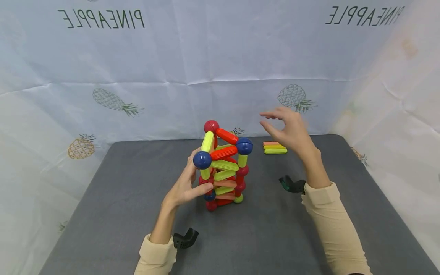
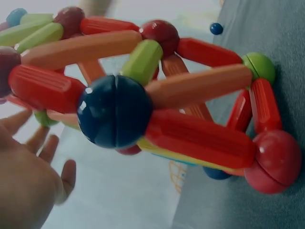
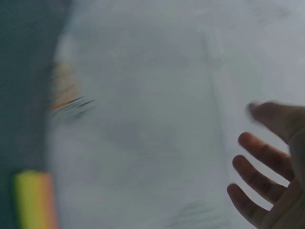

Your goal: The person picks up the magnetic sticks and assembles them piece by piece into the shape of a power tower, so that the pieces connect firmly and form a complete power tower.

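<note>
A tall tower of magnetic sticks and balls [image 1: 225, 165] stands upright in the head view, in red, lime, orange and dark blue. My left hand [image 1: 187, 185] holds its left side, thumb across the front and fingers reaching behind, partly hidden by the tower. The left wrist view shows the lower sticks and a dark blue ball [image 2: 114, 111] close up, with the fingers of the left hand [image 2: 31, 167] loosely bent beside them. My right hand [image 1: 292, 128] is raised to the right of the tower, thumb and fingers apart with nothing between them.
Several loose magnetic sticks [image 1: 275, 148] lie side by side near the back edge of the grey table [image 1: 113, 214], below the right hand. A white cloth with pineapple prints [image 1: 206, 49] hangs behind. Black wrist mounts [image 1: 185, 238] stick out beside both sleeves.
</note>
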Demonstrator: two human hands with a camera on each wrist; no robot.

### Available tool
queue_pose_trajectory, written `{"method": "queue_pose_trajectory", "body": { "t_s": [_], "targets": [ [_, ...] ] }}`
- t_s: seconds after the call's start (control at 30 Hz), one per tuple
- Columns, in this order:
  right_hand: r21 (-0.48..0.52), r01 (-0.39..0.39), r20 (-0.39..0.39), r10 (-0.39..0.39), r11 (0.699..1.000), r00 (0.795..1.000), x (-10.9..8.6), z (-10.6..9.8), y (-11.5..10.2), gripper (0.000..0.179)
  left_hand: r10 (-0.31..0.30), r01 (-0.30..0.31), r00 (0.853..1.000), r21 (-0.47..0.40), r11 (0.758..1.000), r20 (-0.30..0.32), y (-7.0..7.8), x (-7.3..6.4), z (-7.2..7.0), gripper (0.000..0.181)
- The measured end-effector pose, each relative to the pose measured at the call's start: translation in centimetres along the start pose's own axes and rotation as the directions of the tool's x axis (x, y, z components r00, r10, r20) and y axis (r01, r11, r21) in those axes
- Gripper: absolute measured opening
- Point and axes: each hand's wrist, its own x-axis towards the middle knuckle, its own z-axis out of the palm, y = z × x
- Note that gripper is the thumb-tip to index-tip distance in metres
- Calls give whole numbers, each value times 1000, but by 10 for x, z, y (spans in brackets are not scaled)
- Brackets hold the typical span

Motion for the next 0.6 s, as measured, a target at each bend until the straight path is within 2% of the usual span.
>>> {"method": "queue_pose_trajectory", "body": {
  "t_s": [0.03,0.07,0.13,0.23,0.3,0.37,0.5,0.6],
  "targets": [
    [-49,-68,80,72,996,994,-4,8,18,27,4,-3,1000,-30,1000,18,-2,0,-1,89],
    [-104,-126,160,141,987,977,-9,16,36,28,13,-11,999,-60,998,37,-4,0,-3,91],
    [-180,-209,290,254,961,923,-22,33,67,30,27,-19,997,-121,992,67,-10,0,-6,90],
    [-274,-288,394,381,917,837,-40,53,96,35,42,-26,996,-187,982,84,-16,1,-10,82],
    [-312,-310,418,423,898,804,-48,60,106,37,47,-30,995,-193,981,86,-17,2,-11,78],
    [-335,-304,426,431,892,795,-54,63,111,37,42,-25,995,-188,982,89,-17,3,-11,77],
    [-346,-279,423,414,896,806,-57,66,111,33,12,2,995,-141,990,96,-14,3,-10,74],
    [-362,-297,433,441,884,786,-57,68,109,32,-6,19,994,-120,993,110,-13,2,-10,70]
  ]
}}
